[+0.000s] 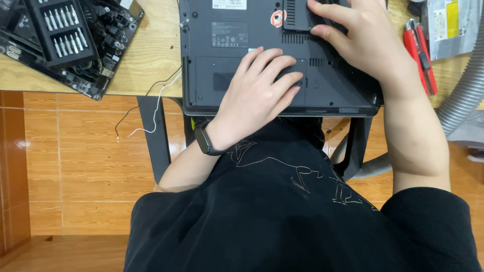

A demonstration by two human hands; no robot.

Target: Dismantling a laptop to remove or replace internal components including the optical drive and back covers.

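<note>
2 hands are laid on the dark grey plastic laptop [242, 30], which lies upside down at the near edge of the pale wooden bench [151, 55], its front edge just over the rim. The left hand [259, 88] is pressed flat on the rectangular access panel [212, 80] near the front edge, its fingers [282, 65] held close together and slightly curled, nothing being pinched. The right hand [360, 43] is spread over the vented cover [295, 15] further back, its fingers reaching towards the vent. The panel is best worked with even, flat pressure, so that no plastic catch is strained. A black tray of screwdriver bits [63, 30] rests on a black circuit board [106, 48] to the left; red-handled pliers [419, 53] and a grey ribbed hose [466, 93] lie to the right.
</note>
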